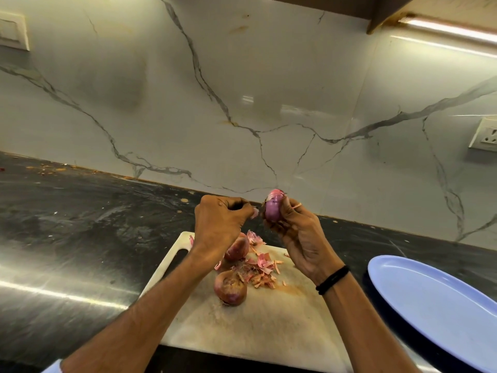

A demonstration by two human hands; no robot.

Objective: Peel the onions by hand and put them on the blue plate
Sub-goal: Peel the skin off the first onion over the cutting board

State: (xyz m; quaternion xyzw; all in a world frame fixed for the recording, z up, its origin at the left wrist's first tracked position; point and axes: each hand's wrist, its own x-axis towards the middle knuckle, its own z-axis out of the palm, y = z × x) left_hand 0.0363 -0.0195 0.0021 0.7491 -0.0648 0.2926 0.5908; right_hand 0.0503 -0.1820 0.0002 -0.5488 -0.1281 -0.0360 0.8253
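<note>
My right hand (pixel 301 235) grips a purple, mostly peeled onion (pixel 273 207) raised above the white cutting board (pixel 269 327). My left hand (pixel 219 224) sits just left of it, fingers curled, pinching a small pink scrap of skin (pixel 254 212). Two unpeeled onions lie on the board: one (pixel 230 288) near its middle, another (pixel 238 247) partly hidden behind my left wrist. A heap of torn pink skins (pixel 262 267) lies beside them. The blue plate (pixel 441 310) rests to the right on the counter, with nothing on it.
The board lies on a dark stone counter (pixel 80 238) backed by a marble wall. A wall socket (pixel 486 135) is at the right, a switch plate (pixel 13 30) at the upper left. Crumbs dot the counter's far left edge.
</note>
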